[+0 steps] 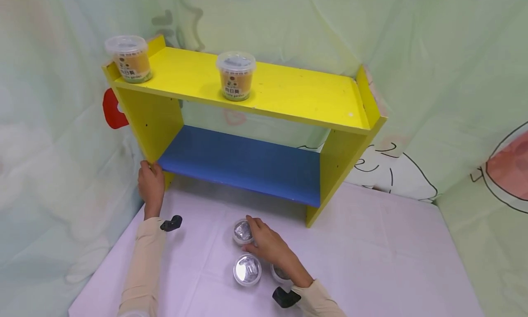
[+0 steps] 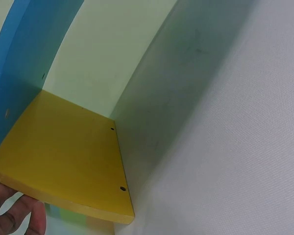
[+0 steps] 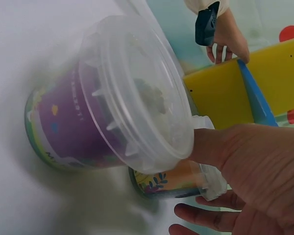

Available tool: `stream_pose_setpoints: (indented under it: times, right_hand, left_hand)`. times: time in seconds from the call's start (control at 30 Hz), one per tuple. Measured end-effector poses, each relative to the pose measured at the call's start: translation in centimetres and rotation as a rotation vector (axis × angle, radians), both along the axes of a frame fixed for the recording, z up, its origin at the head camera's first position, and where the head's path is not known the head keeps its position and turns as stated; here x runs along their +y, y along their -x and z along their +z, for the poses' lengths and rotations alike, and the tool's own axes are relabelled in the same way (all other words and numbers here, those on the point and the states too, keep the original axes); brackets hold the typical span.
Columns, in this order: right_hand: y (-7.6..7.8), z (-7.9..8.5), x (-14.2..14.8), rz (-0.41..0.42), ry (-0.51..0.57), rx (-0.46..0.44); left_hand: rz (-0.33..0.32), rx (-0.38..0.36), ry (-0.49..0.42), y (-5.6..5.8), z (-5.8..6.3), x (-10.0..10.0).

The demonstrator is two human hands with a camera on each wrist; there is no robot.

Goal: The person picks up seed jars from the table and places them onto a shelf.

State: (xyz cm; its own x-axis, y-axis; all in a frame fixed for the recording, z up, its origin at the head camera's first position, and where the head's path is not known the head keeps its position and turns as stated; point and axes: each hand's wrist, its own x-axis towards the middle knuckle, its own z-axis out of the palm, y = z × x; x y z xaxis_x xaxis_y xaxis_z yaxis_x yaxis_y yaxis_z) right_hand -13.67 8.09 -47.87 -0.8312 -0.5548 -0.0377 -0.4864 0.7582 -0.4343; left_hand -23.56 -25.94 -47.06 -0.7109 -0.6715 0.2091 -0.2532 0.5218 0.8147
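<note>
My left hand point(image 1: 151, 184) grips the front edge of the yellow left side panel point(image 2: 63, 152) of a small shelf, low down by the blue board point(image 1: 243, 165). Its curled fingers point(image 2: 19, 213) show behind that panel in the left wrist view. My right hand point(image 1: 270, 246) has thumb and fingers around the lid of an orange tub point(image 3: 171, 178) standing on the table. Nearer the right wrist camera is a purple tub point(image 3: 83, 112) with a clear lid. In the head view one lidded tub point(image 1: 247, 270) stands beside my right thumb, another point(image 1: 279, 274) partly under the wrist.
Two orange lidded tubs stand on the yellow top board, one at its left end point(image 1: 134, 67) and one near the middle point(image 1: 236, 80). A pale cloth covers the table point(image 1: 371, 253). Printed curtains point(image 1: 433, 78) hang behind and at both sides. Another lid point(image 1: 135, 314) peeks in at the bottom edge.
</note>
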Motion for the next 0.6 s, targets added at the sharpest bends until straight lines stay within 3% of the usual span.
stream_pose_setpoints:
  times: [0.6]
  right_hand:
    - [-0.43,-0.58,-0.97,-0.085,0.057,-0.023]
  left_hand:
    - [-0.002,0.012,0.009,-0.18,0.11,0.07]
